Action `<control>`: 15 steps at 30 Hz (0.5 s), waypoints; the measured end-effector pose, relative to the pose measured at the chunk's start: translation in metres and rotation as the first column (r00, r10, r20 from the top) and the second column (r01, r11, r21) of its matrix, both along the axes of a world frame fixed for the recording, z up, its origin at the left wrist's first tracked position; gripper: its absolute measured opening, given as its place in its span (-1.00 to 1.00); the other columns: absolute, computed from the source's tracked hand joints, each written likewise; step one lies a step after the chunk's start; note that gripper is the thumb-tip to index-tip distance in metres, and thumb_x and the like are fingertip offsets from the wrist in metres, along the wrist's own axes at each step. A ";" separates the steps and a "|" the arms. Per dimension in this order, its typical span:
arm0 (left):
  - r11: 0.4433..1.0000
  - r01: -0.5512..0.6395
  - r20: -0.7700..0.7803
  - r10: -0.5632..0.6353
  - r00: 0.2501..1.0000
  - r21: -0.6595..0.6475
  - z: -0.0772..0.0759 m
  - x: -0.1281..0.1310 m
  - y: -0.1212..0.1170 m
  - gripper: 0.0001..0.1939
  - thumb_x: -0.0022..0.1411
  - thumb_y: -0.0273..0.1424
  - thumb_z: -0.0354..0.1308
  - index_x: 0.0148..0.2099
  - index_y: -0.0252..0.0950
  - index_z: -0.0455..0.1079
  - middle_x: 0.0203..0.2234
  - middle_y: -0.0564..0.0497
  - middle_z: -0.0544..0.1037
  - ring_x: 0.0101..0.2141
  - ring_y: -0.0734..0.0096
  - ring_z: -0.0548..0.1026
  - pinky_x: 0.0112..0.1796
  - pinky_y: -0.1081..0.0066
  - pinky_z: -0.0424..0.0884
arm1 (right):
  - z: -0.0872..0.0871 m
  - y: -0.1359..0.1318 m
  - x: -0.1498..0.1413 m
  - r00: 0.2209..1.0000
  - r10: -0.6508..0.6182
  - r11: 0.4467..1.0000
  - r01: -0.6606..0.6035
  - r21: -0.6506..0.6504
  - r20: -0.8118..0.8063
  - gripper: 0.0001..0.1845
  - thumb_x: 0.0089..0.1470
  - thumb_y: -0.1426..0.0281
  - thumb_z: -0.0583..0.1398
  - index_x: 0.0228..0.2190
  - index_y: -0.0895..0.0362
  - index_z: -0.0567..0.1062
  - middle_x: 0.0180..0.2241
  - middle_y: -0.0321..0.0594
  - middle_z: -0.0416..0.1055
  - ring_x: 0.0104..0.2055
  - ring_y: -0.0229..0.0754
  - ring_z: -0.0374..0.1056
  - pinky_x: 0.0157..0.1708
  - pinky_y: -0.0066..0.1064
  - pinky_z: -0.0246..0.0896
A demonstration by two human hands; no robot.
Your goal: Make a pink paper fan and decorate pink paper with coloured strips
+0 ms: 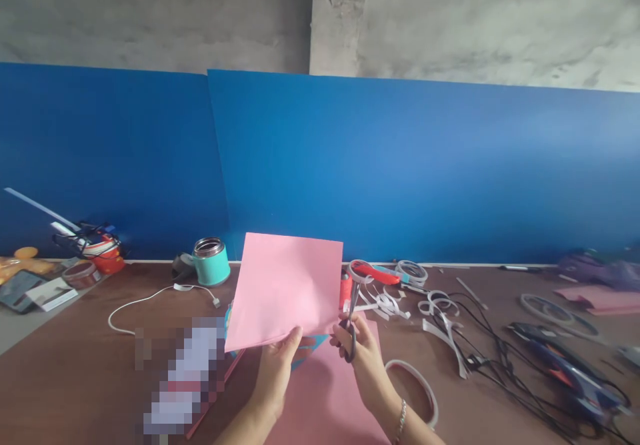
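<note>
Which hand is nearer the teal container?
Left. The left hand is below and right of the teal container in frame; the right hand is farther right, holding scissors.

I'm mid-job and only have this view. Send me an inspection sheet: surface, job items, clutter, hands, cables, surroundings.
Surface: brown tabletop, partly covered; a pixelated patch hides some of it.
Job items: pink sheet, raised; more pink material beneath; scissors, blades pointing up.
Clutter: white strips and a white ring right of centre; turquoise container, open-topped, to the left.
Hands: left hand grips the raised sheet's lower edge; right hand holds the scissors.
Cables: white cable left; black cables right.
Surroundings: blue panel, grey wall above.
</note>
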State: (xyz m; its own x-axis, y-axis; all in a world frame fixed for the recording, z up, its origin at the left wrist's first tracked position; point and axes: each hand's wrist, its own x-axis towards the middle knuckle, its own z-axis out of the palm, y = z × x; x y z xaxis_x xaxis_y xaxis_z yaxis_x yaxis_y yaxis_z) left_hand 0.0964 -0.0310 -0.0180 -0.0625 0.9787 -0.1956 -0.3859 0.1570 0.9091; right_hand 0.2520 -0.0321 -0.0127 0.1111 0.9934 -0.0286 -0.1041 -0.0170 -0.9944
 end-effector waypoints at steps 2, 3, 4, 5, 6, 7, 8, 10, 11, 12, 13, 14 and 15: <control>0.999 -0.039 0.044 0.039 0.998 -0.001 -0.004 0.000 0.002 -0.60 -0.09 -0.18 0.35 -0.28 -0.39 0.50 -0.38 -0.13 0.61 -0.31 0.15 0.57 -0.30 0.29 0.50 | -0.002 0.007 0.008 0.996 -0.006 1.000 0.004 0.022 0.093 -0.61 -0.07 0.16 0.23 -0.23 0.07 0.28 -0.52 -0.36 0.32 -0.46 -0.21 0.25 -0.48 -0.43 0.06; 0.998 -0.063 0.068 0.063 0.996 -0.005 -0.005 -0.001 0.003 -0.61 -0.08 -0.19 0.35 -0.29 -0.40 0.50 -0.39 -0.13 0.61 -0.33 0.17 0.57 -0.30 0.30 0.51 | -0.002 0.011 0.014 0.984 -0.010 0.999 0.004 0.036 0.179 -0.60 -0.08 0.17 0.24 -0.23 0.07 0.27 -0.56 -0.39 0.30 -0.49 -0.22 0.24 -0.49 -0.42 0.06; 0.996 -0.089 0.089 0.090 0.992 -0.009 -0.005 -0.001 0.004 -0.61 -0.07 -0.18 0.35 -0.29 -0.42 0.50 -0.40 -0.14 0.61 -0.33 0.19 0.57 -0.30 0.32 0.51 | -0.003 0.015 0.021 0.956 -0.028 0.999 0.018 0.037 0.292 -0.59 -0.10 0.19 0.24 -0.23 0.06 0.26 -0.61 -0.44 0.26 -0.54 -0.23 0.21 -0.50 -0.42 0.05; 0.993 -0.114 0.108 0.114 0.988 -0.012 -0.006 -0.002 0.005 -0.60 -0.05 -0.17 0.34 -0.30 -0.43 0.50 -0.40 -0.15 0.61 -0.33 0.21 0.57 -0.30 0.34 0.51 | -0.003 0.019 0.029 0.895 -0.051 0.999 0.043 0.027 0.442 -0.60 -0.12 0.22 0.25 -0.25 0.06 0.24 -0.65 -0.47 0.23 -0.57 -0.24 0.18 -0.51 -0.43 0.03; 0.990 -0.139 0.123 0.139 0.983 -0.011 -0.005 -0.003 0.007 -0.59 -0.04 -0.16 0.32 -0.30 -0.44 0.50 -0.39 -0.16 0.61 -0.33 0.23 0.57 -0.29 0.36 0.51 | -0.004 0.021 0.037 0.798 -0.062 0.998 0.058 0.026 0.600 -0.63 -0.14 0.27 0.25 -0.29 0.06 0.25 -0.66 -0.47 0.22 -0.57 -0.23 0.18 -0.50 -0.43 0.02; 0.987 -0.161 0.138 0.160 0.978 -0.003 -0.005 -0.004 0.008 -0.59 -0.02 -0.15 0.31 -0.30 -0.45 0.50 -0.39 -0.16 0.61 -0.33 0.26 0.57 -0.29 0.39 0.50 | -0.004 0.023 0.044 0.681 -0.045 0.998 0.058 0.006 0.731 -0.68 -0.15 0.32 0.25 -0.33 0.07 0.26 -0.65 -0.44 0.25 -0.55 -0.22 0.20 -0.50 -0.42 0.02; 0.984 -0.176 0.152 0.172 0.973 0.009 -0.005 -0.005 0.009 -0.58 -0.01 -0.14 0.30 -0.29 -0.45 0.50 -0.38 -0.16 0.61 -0.34 0.28 0.57 -0.28 0.41 0.50 | -0.004 0.024 0.052 0.558 0.000 0.999 0.040 -0.028 0.830 -0.73 -0.16 0.38 0.23 -0.37 0.08 0.28 -0.62 -0.39 0.30 -0.52 -0.20 0.23 -0.48 -0.42 0.02; 0.983 -0.179 0.171 0.171 0.970 0.033 -0.004 -0.008 0.010 -0.57 0.00 -0.13 0.29 -0.30 -0.46 0.51 -0.40 -0.16 0.62 -0.34 0.32 0.57 -0.27 0.44 0.49 | -0.004 0.023 0.063 0.356 0.077 0.997 -0.007 -0.080 0.931 -0.80 -0.15 0.46 0.18 -0.38 0.11 0.32 -0.50 -0.25 0.38 -0.41 -0.14 0.30 -0.42 -0.39 0.05; 0.984 -0.176 0.173 0.167 0.971 0.038 -0.004 -0.009 0.010 -0.57 0.00 -0.13 0.28 -0.31 -0.46 0.51 -0.41 -0.15 0.62 -0.35 0.33 0.57 -0.28 0.46 0.49 | -0.005 0.023 0.066 0.290 0.089 0.996 -0.021 -0.087 0.953 -0.79 -0.14 0.48 0.16 -0.35 0.13 0.34 -0.41 -0.18 0.41 -0.33 -0.10 0.32 -0.37 -0.38 0.08; 0.985 -0.170 0.171 0.160 0.972 0.040 -0.004 -0.009 0.010 -0.58 0.00 -0.13 0.29 -0.32 -0.46 0.51 -0.42 -0.15 0.61 -0.35 0.33 0.57 -0.29 0.46 0.49 | -0.005 0.022 0.069 0.246 0.086 0.996 -0.029 -0.081 0.965 -0.75 -0.14 0.50 0.15 -0.30 0.14 0.35 -0.32 -0.12 0.41 -0.25 -0.07 0.33 -0.30 -0.36 0.10; 0.987 -0.157 0.165 0.148 0.975 0.043 -0.003 -0.009 0.010 -0.59 0.01 -0.14 0.29 -0.32 -0.46 0.51 -0.42 -0.15 0.61 -0.35 0.33 0.57 -0.29 0.46 0.49 | -0.005 0.022 0.071 0.215 0.075 0.997 -0.027 -0.071 0.974 -0.72 -0.14 0.50 0.14 -0.27 0.15 0.36 -0.25 -0.08 0.40 -0.18 -0.04 0.31 -0.23 -0.34 0.11; 0.988 -0.145 0.155 0.137 0.978 0.043 -0.003 -0.008 0.009 -0.60 0.01 -0.15 0.29 -0.32 -0.45 0.51 -0.42 -0.15 0.61 -0.36 0.33 0.57 -0.31 0.46 0.50 | -0.006 0.022 0.072 0.190 0.061 0.998 -0.016 -0.059 0.980 -0.70 -0.15 0.49 0.15 -0.26 0.16 0.38 -0.20 -0.05 0.37 -0.12 0.00 0.28 -0.18 -0.31 0.11; 0.990 -0.133 0.146 0.126 0.981 0.040 -0.002 -0.007 0.007 -0.61 0.01 -0.16 0.29 -0.31 -0.45 0.50 -0.41 -0.15 0.61 -0.38 0.33 0.57 -0.33 0.45 0.50 | -0.007 0.023 0.074 0.167 0.050 0.999 0.000 -0.051 0.985 -0.70 -0.16 0.47 0.17 -0.28 0.17 0.39 -0.18 -0.02 0.35 -0.08 0.03 0.26 -0.14 -0.28 0.10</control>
State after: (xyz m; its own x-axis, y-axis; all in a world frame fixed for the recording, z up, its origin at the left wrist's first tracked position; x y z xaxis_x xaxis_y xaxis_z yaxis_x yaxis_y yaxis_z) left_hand 0.0898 -0.0237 -0.0200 -0.1645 0.9728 -0.1633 -0.5263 0.0535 0.8486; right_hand 0.3264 -0.0093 -0.0199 0.0466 0.9974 0.0544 0.9631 -0.0304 -0.2675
